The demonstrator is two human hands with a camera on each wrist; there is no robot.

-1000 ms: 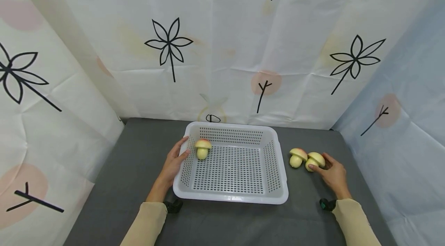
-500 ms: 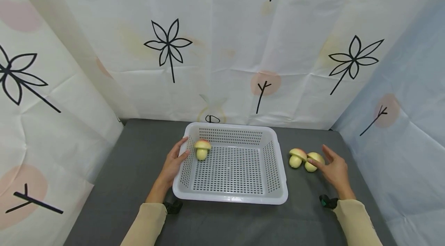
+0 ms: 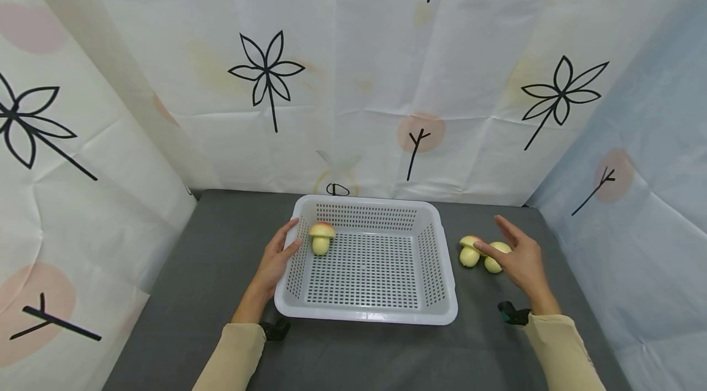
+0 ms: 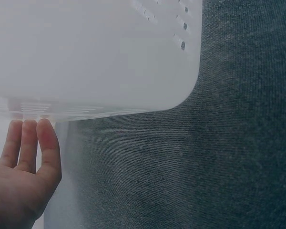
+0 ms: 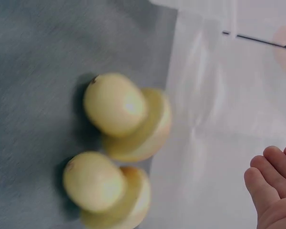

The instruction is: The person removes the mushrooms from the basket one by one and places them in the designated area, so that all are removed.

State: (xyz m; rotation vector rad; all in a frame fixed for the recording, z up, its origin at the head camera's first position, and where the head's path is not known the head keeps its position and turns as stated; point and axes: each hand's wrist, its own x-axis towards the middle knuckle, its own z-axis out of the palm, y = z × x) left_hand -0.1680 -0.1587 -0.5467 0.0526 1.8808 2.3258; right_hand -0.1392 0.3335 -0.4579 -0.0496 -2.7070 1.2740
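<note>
Yellow toy mushrooms (image 3: 480, 253) lie as a pair on the grey table (image 3: 210, 268), just right of the white basket (image 3: 381, 316); a third mushroom (image 3: 321, 237) stands upright inside the basket near its far left corner.

Picking up one of the pair would go best, I judge, by coming down over a single cap and pinching it from both sides, since the two touch and a loose grab could roll the other away; the basket should stay steadied while the load goes in.

Right hand (image 3: 519, 262) hovers over the pair with fingers spread and straight, holding nothing; the wrist view shows only its fingertips (image 5: 269, 179), clear of the mushrooms (image 5: 117, 148). Left hand (image 3: 274, 262) rests flat against the basket's left wall, fingers (image 4: 31, 143) straight and together under the rim (image 4: 100, 102), thumb over the edge; it braces rather than grips.
</note>
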